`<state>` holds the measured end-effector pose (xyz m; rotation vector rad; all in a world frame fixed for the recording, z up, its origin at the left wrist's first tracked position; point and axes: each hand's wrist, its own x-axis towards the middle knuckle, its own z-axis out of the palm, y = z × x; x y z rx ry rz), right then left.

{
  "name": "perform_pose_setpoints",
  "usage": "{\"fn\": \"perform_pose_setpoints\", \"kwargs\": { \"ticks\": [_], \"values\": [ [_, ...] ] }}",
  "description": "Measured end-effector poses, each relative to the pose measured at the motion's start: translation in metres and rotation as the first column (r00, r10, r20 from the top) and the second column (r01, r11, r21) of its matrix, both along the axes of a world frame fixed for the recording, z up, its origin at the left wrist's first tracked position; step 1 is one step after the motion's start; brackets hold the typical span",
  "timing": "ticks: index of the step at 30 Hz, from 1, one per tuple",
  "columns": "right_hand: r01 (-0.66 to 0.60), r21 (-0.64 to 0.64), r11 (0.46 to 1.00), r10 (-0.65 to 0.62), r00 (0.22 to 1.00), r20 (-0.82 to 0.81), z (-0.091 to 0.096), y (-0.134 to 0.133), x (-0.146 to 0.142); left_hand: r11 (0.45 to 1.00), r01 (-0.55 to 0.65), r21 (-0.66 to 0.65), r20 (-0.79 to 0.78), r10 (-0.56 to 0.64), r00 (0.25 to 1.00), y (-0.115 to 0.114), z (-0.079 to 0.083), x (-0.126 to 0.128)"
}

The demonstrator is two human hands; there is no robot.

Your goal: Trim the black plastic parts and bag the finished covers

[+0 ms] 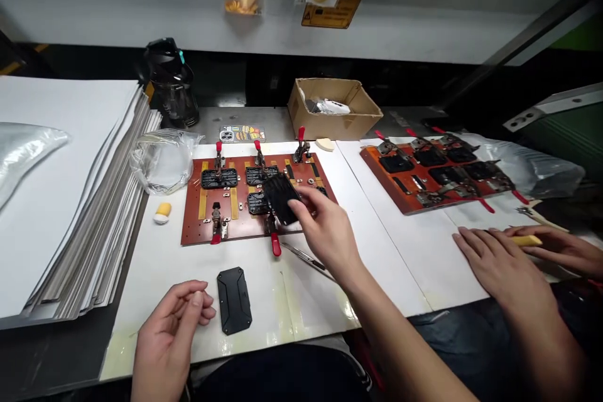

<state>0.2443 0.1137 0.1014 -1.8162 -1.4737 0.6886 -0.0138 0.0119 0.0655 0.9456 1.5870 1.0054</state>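
Though aslant, black panel (279, 198) in right grip (328, 226).

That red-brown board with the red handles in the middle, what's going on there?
One person's right hand holds a dark panel over the red-brown board, where other black pieces sit among red-handled clamps. The left hand, loosely curled, is beside a black plate lying on the white table covering. Off to the right, another person's hand rests on the covering too.

Bare hands (330, 226), dark clothing (277, 374)
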Motion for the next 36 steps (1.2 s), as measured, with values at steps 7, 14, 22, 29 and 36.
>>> {"fn": "perform_pose_setpoints", "kwargs": {
  "ticks": [7, 14, 22, 29, 36],
  "values": [
    [-0.311, -0.149, 0.939, 0.345, 0.848, 0.403, -0.003, 0.089, -0.057, 0.945, 0.17, 0.278, -0.299, -0.083, 0.951, 0.069, -0.019, -0.031],
    [-0.441, -0.232, 0.867, 0.499, 0.758, 0.421, -0.02, 0.103, -0.09, 0.788, 0.467, 0.401, -0.565, -0.188, 0.804, 0.155, -0.036, -0.034],
    [-0.323, -0.34, 0.883, 0.443, 0.813, 0.379, -0.005, 0.056, -0.092, 0.705, 0.629, 0.328, -0.712, -0.253, 0.655, 0.171, -0.057, -0.034],
    [-0.605, -0.491, 0.627, 0.493, 0.796, -0.351, -0.009, 0.025, -0.094, 0.717, 0.605, 0.346, -0.708, -0.223, 0.67, 0.167, -0.059, -0.032],
    [-0.648, -0.475, 0.596, 0.397, 0.752, -0.527, -0.024, 0.03, -0.087, 0.714, 0.595, 0.368, -0.695, -0.213, 0.686, 0.167, -0.063, -0.033]
  ]
}}
